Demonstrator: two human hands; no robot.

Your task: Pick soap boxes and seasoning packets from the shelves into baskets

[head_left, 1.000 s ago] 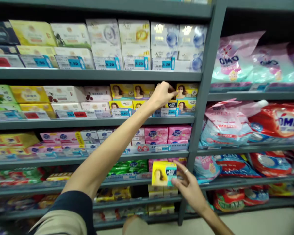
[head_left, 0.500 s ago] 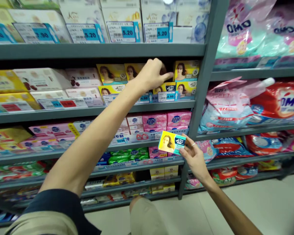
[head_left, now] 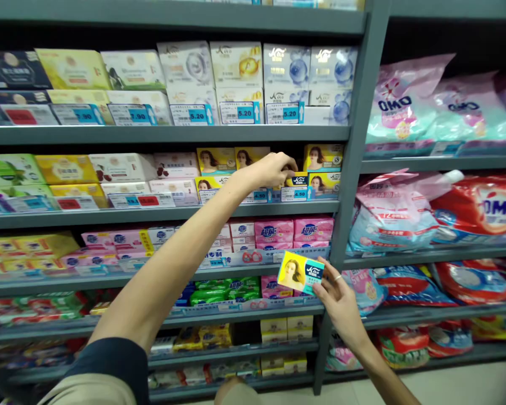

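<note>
Right hand [head_left: 340, 299] pinches yellow-teal soap box [head_left: 301, 273] at its ten o'clock, long axis near nine-to-three. Left hand [head_left: 277, 165] half-curled, nearer shelved soap box [head_left: 299, 180] at its four o'clock; grip unclear.

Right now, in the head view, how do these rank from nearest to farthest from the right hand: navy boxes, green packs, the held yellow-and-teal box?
1. Yellow-and-teal box: in the right hand.
2. Green packs: on a shelf left of it.
3. Navy boxes: far upper left.
</note>
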